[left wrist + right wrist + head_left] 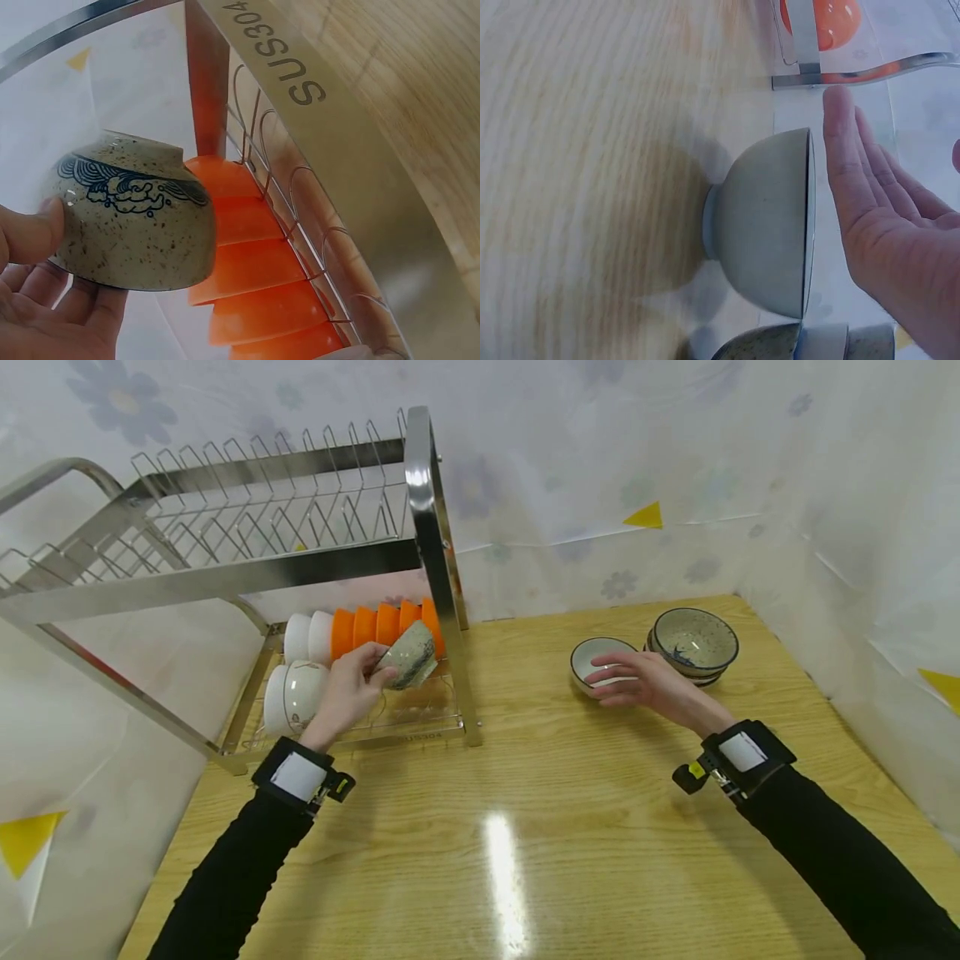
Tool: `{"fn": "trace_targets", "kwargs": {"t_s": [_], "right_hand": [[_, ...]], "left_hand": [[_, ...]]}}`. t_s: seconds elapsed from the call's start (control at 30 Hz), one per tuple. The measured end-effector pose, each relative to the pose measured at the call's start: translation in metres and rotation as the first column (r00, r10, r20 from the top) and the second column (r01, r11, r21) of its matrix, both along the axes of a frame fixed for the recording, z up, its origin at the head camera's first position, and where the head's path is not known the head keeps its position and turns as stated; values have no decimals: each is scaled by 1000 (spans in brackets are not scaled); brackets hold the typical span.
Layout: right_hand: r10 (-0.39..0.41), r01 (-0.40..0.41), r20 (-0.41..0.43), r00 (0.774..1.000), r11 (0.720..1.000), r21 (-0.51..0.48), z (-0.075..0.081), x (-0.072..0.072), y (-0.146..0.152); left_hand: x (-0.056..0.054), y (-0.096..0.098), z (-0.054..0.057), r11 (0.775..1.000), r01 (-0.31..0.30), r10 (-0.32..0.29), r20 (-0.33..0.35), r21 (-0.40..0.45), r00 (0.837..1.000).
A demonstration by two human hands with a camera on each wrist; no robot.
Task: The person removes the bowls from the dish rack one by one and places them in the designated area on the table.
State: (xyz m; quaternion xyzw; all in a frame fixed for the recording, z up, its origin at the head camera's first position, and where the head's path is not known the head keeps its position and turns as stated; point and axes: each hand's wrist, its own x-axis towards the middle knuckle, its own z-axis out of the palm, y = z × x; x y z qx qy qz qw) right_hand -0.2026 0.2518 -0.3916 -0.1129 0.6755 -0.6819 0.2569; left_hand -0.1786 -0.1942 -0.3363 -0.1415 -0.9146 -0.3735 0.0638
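Note:
My left hand (pixel 352 687) pinches a speckled grey-green bowl (pixel 411 657) by its rim, over the lower tier of the dish rack. In the left wrist view that bowl (pixel 135 217) has its foot upward and shows a dark blue wave pattern. My right hand (pixel 637 681), fingers extended, hovers above a white-lined bowl (pixel 588 653) with a dark rim that stands upright on the table. The right wrist view shows the palm (pixel 900 240) apart from this bowl's rim. Close by on the right stands a stack of speckled bowls (pixel 696 642).
The steel dish rack (pixel 442 560) stands at the left, with wire slots on its upper tier. Several orange bowls (pixel 365 628) and white bowls (pixel 297 638) line the lower tier's back row. White cups or bowls (pixel 288 697) lie in front. Patterned sheeting (pixel 547 527) walls the wooden table (pixel 480 827).

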Motion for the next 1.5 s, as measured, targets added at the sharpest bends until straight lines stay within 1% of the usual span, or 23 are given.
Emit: {"fn": "trace_targets", "kwargs": {"t_s": [0.1,0.23,0.33,0.4,0.5,0.67,0.77,0.93,1.07,1.2,1.27,1.37,1.5], "right_hand": [[2,-3,35,999,999,38,5,-5,-9],[-20,15,83,996,998,58,12,-14,-23],[-19,13,78,997,997,70,16,-20,-32],[-16,10,74,997,997,80,18,-24,-40],[-8,2,69,998,996,91,21,-29,-53],[3,-10,88,996,997,73,30,-36,-83],[3,-10,106,994,998,63,35,-40,-102],[-20,12,135,991,998,62,42,-47,-131],[-38,25,140,989,995,93,43,-51,-149],[-25,8,96,995,985,173,41,-53,-162],[-21,7,67,998,979,202,39,-53,-165],[-25,16,40,999,978,209,36,-53,-165],[-34,28,31,999,982,186,36,-54,-161]], "left_hand": [[-2,7,-2,999,49,-49,-37,-14,998],[-6,17,-5,990,116,-122,-86,-76,989],[-8,23,-7,978,153,-172,-131,-142,976],[-8,26,-8,967,169,-200,-161,-188,966],[-8,29,-8,950,190,-240,-188,-249,952],[-10,33,-10,912,210,-301,-227,-351,926],[-13,34,-11,888,215,-336,-254,-406,907],[-16,36,-12,854,235,-393,-278,-465,876],[-19,35,-15,818,244,-434,-282,-521,856],[-21,34,-18,781,237,-465,-284,-578,839],[-21,35,-19,771,233,-474,-288,-593,832],[-23,36,-21,764,239,-490,-297,-600,820],[-25,38,-23,769,250,-497,-304,-589,813]]}}
